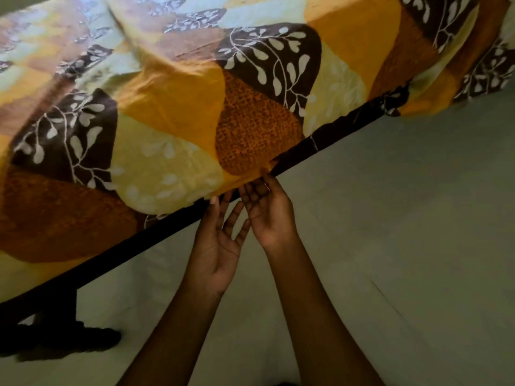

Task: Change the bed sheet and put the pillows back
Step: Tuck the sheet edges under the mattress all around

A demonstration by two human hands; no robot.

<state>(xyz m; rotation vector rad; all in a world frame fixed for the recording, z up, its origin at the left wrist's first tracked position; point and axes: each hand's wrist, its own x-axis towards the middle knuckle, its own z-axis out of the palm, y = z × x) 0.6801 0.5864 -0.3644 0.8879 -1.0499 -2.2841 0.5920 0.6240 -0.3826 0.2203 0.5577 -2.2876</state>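
Along the bed's near edge, the patterned sheet [167, 112] drapes over the mattress down to the dark frame rail [167, 227]. The left hand [216, 246] lies palm up, fingers straight and released, tips at the hem. Just beside it, the right hand [269, 213] is also palm up, fingers loose, touching the hem and grasping nothing. A good tuck likely needs flat fingers slid under the mattress, then smoothing sideways.

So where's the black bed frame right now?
In the head view the black bed frame runs diagonally, lower left to upper right, just under the sheet; left hand and right hand meet it mid-picture.
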